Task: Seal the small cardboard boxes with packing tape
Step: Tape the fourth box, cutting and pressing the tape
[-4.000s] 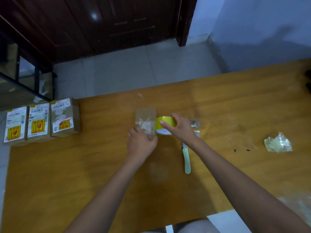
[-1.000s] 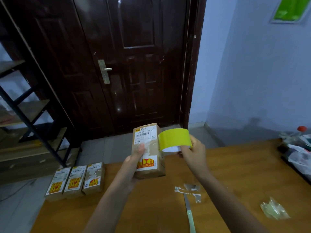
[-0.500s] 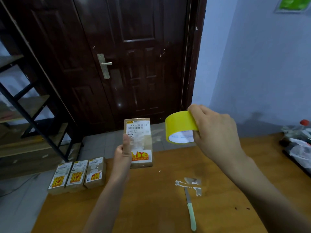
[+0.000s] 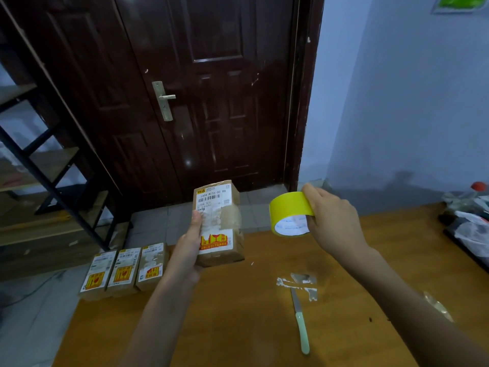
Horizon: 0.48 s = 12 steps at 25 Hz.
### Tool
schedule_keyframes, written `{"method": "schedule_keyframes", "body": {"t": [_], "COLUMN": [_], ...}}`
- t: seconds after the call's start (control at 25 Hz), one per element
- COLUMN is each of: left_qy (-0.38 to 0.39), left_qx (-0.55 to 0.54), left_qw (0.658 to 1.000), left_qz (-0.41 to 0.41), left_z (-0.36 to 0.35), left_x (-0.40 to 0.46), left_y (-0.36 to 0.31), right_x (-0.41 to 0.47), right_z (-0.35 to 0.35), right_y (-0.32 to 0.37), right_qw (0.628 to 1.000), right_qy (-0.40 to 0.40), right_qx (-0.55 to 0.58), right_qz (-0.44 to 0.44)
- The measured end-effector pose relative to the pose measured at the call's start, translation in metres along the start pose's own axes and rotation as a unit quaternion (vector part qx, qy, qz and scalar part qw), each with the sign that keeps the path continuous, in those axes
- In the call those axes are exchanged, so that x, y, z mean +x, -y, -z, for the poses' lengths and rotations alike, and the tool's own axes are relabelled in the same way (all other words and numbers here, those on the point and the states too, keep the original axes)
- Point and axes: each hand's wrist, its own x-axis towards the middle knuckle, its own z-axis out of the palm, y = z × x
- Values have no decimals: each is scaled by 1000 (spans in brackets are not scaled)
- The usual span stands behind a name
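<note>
My left hand (image 4: 188,247) grips a small cardboard box (image 4: 221,223) upright above the table, its labelled face toward me and clear tape across its middle. My right hand (image 4: 333,223) holds a yellow roll of packing tape (image 4: 289,214) in the air to the right of the box, apart from it. Three more small labelled boxes (image 4: 123,271) lie side by side at the table's far left corner.
A knife with a pale green handle (image 4: 300,321) lies on the wooden table (image 4: 238,313) beside torn tape scraps (image 4: 299,283). Crumpled clear plastic (image 4: 436,305) shows behind my right forearm. Clutter (image 4: 468,218) sits at the right edge. A dark door and a black shelf stand behind.
I lifted the box and roll off the table. Over the last second my right hand drew the roll away to the right, and my left hand turned the box slightly.
</note>
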Motion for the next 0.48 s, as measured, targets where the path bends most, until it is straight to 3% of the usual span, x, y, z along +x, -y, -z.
{"method": "schedule_keyframes", "body": {"t": [0.16,0.32,0.48], "left_qy": [42,79,138], "left_qx": [-89,-143,-200], "left_qw": [994,985,968], "left_qz": [50,45,57], "left_z": [-4,-3,-8], "left_x": [-5,-8,-8], "left_y": [-6,-11,-15], "right_x": [-2,-5,4], "right_z": [-14,-30,-26], "right_y": [4,10,31], "right_qw": [999,998,999], "right_qy": [16,27,-7], "right_qx": [26,-46,-41], "right_qz": [-16,-13,1]}}
